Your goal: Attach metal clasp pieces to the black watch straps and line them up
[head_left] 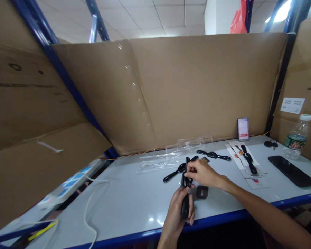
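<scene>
while in two hands (176, 200), one tool (185, 207)

Gripping with left hand (175, 207) above the front edge of the surface (124, 207); pinching with right hand (202, 173) farther over it.

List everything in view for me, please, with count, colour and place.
Held tool: one, black, in both hands
Other tools: three, black, table and cards
Block: one, dark, beside hands
Table: one, pale grey, centre
Cards: several, white, right
Wraps: several, clear, rear
Phones: two, dark, right
Keys: count unclear, dark, right
Bottle: one, clear, far right
Power strip: one, white-blue, left
Cardboard: several, brown, around table
Frame bars: several, blue, around
Bag: one, red, upper right
Left hand: one, lower
Right hand: one, upper
</scene>
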`<state>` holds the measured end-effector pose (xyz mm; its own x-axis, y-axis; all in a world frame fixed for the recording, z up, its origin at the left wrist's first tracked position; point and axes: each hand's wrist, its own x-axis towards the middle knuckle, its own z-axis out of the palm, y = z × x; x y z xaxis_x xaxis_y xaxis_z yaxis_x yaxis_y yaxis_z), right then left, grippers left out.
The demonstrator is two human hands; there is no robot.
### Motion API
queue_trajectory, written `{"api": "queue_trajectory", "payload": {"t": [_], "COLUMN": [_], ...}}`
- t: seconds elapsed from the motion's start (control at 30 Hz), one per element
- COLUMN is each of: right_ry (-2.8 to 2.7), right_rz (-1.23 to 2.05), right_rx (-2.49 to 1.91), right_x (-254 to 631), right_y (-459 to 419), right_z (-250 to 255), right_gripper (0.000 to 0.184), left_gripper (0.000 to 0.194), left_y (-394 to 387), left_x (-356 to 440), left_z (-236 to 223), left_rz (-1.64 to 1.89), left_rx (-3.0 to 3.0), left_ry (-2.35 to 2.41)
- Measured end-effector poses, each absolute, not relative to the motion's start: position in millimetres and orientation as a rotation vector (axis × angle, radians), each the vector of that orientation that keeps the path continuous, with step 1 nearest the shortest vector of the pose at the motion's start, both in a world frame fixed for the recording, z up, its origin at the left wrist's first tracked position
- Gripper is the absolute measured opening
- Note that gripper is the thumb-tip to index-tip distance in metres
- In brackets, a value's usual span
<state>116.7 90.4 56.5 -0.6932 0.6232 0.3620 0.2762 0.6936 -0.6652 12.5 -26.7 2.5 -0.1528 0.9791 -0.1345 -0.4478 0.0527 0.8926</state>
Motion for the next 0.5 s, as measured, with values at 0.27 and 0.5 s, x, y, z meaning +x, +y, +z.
{"api": "queue_trajectory", "payload": {"t": [0.27, 0.5], "right_ry": [-2.490, -2.517], "right_rz": [0.314, 0.284], "right_rx": [-0.653, -0.635], "right_x": [119, 127], "right_y": [92, 89], "right_z": [48, 60], "right_gripper": [0.034, 0.022], "left_gripper": [0.034, 0.030], "left_y": [-26, -25], "left_x": [13, 13], "left_z": [3, 1], "left_rz": [1.471, 1.497], "left_rx": [0.690, 0.701], "left_ry": [1.015, 1.009]}}
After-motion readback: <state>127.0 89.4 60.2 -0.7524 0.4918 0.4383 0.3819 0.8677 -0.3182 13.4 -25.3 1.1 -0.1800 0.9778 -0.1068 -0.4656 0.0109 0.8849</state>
